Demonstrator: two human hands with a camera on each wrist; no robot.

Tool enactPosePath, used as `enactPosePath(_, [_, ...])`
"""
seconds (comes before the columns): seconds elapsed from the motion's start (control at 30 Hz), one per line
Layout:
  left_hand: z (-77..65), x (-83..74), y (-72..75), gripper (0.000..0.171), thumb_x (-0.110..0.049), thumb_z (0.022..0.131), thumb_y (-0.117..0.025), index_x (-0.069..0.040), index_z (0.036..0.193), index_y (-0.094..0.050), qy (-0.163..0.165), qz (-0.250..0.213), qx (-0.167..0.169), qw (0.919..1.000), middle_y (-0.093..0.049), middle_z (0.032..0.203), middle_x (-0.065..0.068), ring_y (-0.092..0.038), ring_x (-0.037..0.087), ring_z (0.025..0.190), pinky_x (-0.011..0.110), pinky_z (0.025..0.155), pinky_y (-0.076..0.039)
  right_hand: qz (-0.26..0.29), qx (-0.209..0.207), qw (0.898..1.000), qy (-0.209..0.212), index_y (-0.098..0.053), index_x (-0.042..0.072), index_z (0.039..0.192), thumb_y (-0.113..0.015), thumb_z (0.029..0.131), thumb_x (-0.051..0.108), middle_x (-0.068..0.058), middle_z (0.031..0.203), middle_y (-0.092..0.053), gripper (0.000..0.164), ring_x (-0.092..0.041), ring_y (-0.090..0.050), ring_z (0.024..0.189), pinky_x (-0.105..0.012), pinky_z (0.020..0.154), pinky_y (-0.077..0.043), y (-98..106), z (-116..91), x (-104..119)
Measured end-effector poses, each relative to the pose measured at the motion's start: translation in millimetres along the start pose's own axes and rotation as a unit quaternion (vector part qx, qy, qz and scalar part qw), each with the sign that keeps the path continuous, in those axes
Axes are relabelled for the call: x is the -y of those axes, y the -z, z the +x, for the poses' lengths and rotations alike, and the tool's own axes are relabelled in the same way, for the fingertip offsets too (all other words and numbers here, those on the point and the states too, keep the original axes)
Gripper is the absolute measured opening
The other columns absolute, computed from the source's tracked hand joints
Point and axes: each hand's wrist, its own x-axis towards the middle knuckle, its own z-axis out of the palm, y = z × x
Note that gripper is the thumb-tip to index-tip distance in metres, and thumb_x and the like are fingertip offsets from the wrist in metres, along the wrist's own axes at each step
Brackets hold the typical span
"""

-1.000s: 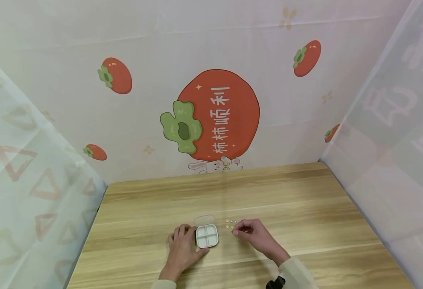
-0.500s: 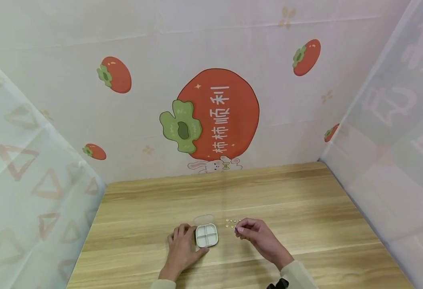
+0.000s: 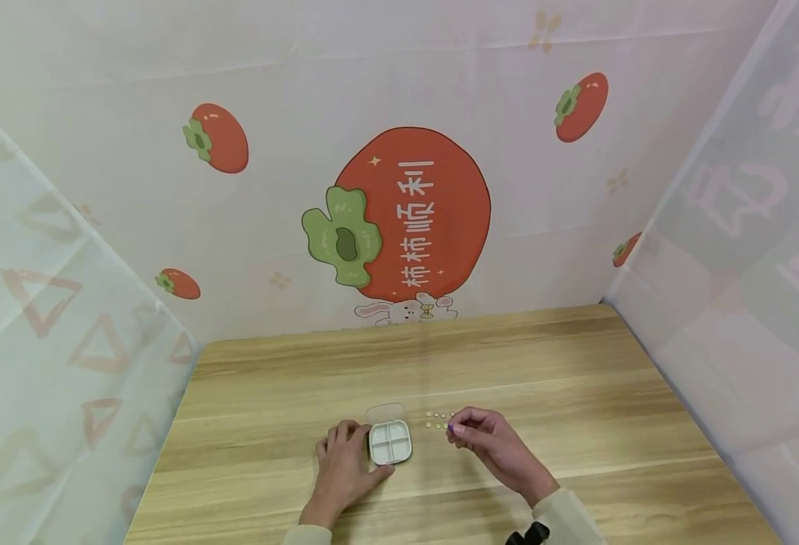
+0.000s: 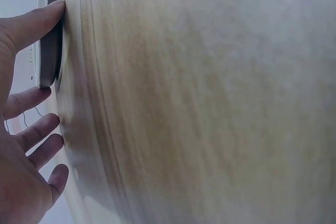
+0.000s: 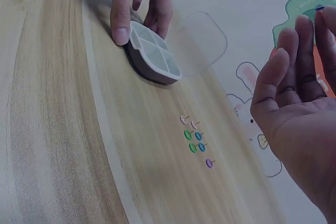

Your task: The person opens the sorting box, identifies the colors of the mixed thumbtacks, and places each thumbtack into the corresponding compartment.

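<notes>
Since a second ago, your right hand [image 3: 497,446] has drawn a little rightward, away from the box [image 3: 390,442], and a purple pin [image 3: 450,428] now shows at its fingertips; your left hand [image 3: 344,465] has stayed put. Your right thumb and forefinger pinch that pin above the tabletop [image 3: 290,378], the other fingers bent loosely behind. Your left fingers spread apart, thumb and forefinger gripping opposite sides of the box, whose clear lid [image 5: 199,43] stands open on its far side. To the right of the box lie seven more pins [image 5: 193,148]: two pink, two green, two blue and one purple. You would do well to hold the small head lightly by its rim and turn the spike off your skin; which way it points, you cannot tell. Keep the wrist high enough not to sweep the row, and the left grip steady without tipping the box.
</notes>
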Motion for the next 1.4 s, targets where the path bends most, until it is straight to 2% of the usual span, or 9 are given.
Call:
enactPosePath(0.3, [-0.1, 0.7, 0.3, 0.077, -0.068, 0.062, -0.067, -0.018, 0.120, -0.055, 0.003, -0.001, 0.002, 1.0000, -0.044, 0.117, 0.003, -0.038, 0.027, 0.112, 0.055, 0.088, -0.025, 0.032, 0.029, 0.999, 0.016, -0.053, -0.005, 0.103, -0.042, 0.095, 0.003, -0.008, 0.100, -0.056, 0.016, -0.018, -0.054, 0.094, -0.032, 0.081, -0.042, 1, -2, -1])
enactPosePath(0.63, [-0.3, 0.4, 0.5, 0.076, -0.066, 0.061, -0.069, -0.018, 0.119, -0.056, -0.001, -0.004, -0.005, 1.0000, -0.044, 0.116, 0.003, -0.038, 0.027, 0.112, 0.055, 0.088, -0.024, 0.050, 0.032, 0.998, 0.022, -0.053, -0.005, 0.103, -0.041, 0.094, 0.002, -0.008, 0.100, -0.056, 0.016, -0.018, -0.054, 0.094, -0.031, 0.081, -0.042, 1, 0, -4])
enactPosePath(0.8, [-0.1, 0.9, -0.3, 0.077, -0.066, 0.061, -0.070, -0.018, 0.119, -0.056, -0.003, -0.008, -0.009, 0.9999, -0.045, 0.115, 0.003, -0.038, 0.027, 0.111, 0.055, 0.088, -0.024, 0.031, 0.023, 0.999, 0.005, -0.053, -0.005, 0.104, -0.043, 0.094, 0.004, -0.008, 0.100, -0.056, 0.016, -0.018, -0.054, 0.094, -0.033, 0.082, -0.042, 0, 3, -8])
enactPosePath(0.93, [0.1, 1.3, -0.8, 0.077, -0.066, 0.061, -0.070, -0.018, 0.119, -0.056, -0.003, -0.006, -0.006, 1.0000, -0.045, 0.116, 0.004, -0.038, 0.028, 0.112, 0.056, 0.088, -0.024, -0.009, -0.012, 0.999, -0.041, -0.052, -0.008, 0.105, -0.050, 0.093, 0.014, -0.010, 0.099, -0.056, 0.025, -0.020, -0.054, 0.092, -0.038, 0.083, -0.042, -5, 10, -13])
enactPosePath(1.07, [0.6, 1.3, -1.2, 0.077, -0.066, 0.061, -0.069, -0.018, 0.120, -0.056, 0.002, -0.006, 0.001, 1.0000, -0.045, 0.117, 0.003, -0.038, 0.028, 0.114, 0.055, 0.090, -0.023, -0.061, -0.046, 0.993, -0.087, -0.051, -0.011, 0.109, -0.056, 0.091, 0.025, -0.014, 0.101, -0.057, 0.041, -0.021, -0.054, 0.091, -0.044, 0.084, -0.041, -13, 18, -20])
enactPosePath(1.2, [1.5, 0.9, -0.6, 0.076, -0.066, 0.062, -0.069, -0.018, 0.120, -0.055, -0.001, -0.007, 0.001, 1.0000, -0.044, 0.117, 0.003, -0.038, 0.028, 0.114, 0.055, 0.090, -0.023, -0.118, -0.068, 0.985, -0.103, -0.055, -0.007, 0.109, -0.059, 0.088, 0.028, -0.016, 0.102, -0.058, 0.041, -0.022, -0.055, 0.089, -0.048, 0.083, -0.041, -24, 28, -27])
enactPosePath(1.3, [1.7, 0.7, 0.2, 0.076, -0.065, 0.062, -0.070, -0.018, 0.120, -0.056, -0.004, -0.007, -0.001, 1.0000, -0.044, 0.117, 0.003, -0.038, 0.028, 0.114, 0.054, 0.090, -0.024, -0.187, -0.087, 0.974, -0.091, -0.061, -0.001, 0.102, -0.061, 0.087, 0.029, -0.011, 0.096, -0.061, 0.033, -0.021, -0.056, 0.084, -0.042, 0.077, -0.044, -35, 36, -32])
enactPosePath(1.4, [0.9, 1.2, 0.4, 0.075, -0.065, 0.062, -0.069, -0.018, 0.119, -0.056, -0.004, -0.003, -0.001, 1.0000, -0.044, 0.117, 0.002, -0.038, 0.028, 0.113, 0.054, 0.089, -0.024, -0.278, -0.105, 0.953, -0.064, -0.065, 0.007, 0.092, -0.063, 0.085, 0.027, -0.004, 0.085, -0.061, 0.021, -0.015, -0.054, 0.074, -0.032, 0.067, -0.046, -46, 44, -39])
